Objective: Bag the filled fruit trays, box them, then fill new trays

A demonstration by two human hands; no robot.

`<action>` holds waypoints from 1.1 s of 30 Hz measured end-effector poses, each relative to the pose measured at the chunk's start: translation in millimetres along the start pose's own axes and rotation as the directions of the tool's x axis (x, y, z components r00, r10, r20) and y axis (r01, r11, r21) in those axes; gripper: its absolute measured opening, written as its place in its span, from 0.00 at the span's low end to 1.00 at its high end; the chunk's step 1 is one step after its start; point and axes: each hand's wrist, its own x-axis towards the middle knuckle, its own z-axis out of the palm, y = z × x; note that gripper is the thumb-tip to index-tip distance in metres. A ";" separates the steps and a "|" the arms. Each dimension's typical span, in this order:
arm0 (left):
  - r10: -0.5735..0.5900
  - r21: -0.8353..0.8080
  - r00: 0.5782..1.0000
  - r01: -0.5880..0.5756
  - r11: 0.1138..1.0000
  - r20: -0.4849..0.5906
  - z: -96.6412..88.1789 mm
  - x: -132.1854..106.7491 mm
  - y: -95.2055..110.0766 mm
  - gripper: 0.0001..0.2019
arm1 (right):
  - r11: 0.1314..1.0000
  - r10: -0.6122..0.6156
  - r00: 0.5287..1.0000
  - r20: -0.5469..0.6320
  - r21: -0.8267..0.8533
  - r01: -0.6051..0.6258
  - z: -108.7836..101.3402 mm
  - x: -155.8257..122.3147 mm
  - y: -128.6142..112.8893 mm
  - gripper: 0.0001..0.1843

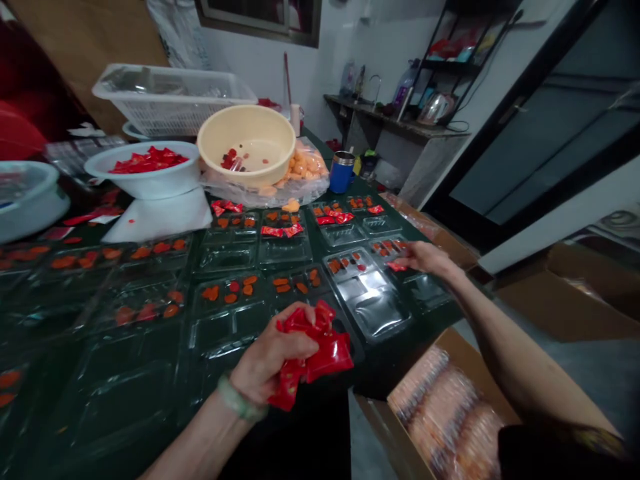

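Note:
My left hand (273, 357), with a pale bangle at the wrist, is closed around several shiny red packets (327, 353) above the near edge of the table. Stretched out to the right, my right hand (425, 259) pinches a small red packet (397, 266) over a clear plastic tray (425, 291). Orange-brown pieces (387, 247) lie in that tray's upper compartments. Beside it, another clear tray (373, 300) holds similar small pieces. Farther back, trays carry red packets (335, 218) below their orange pieces.
A white bowl of red packets (150, 160), a cream basin (215, 143), a bag of orange pieces (307, 163) and a blue cup (342, 175) stand at the back. An open cardboard box (480, 360) with wrapped goods sits below the table at right.

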 end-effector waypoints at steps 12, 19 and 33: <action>0.099 0.084 0.995 -0.096 0.992 -0.030 13.6 -0.5 -0.6 0.14 | 0.582 -0.640 0.768 0.015 0.662 0.472 -1.2 -143.0 -152.9 0.13; -0.032 -0.087 0.999 0.032 0.996 0.003 2.2 2.2 -1.6 0.16 | 0.595 -0.236 0.933 -0.271 0.718 0.360 -10.2 -107.8 -95.3 0.11; -0.023 -0.151 0.999 0.019 0.988 -0.026 -8.2 0.1 1.5 0.17 | 0.879 0.360 0.928 -0.090 0.365 -0.306 6.0 -1.5 39.5 0.05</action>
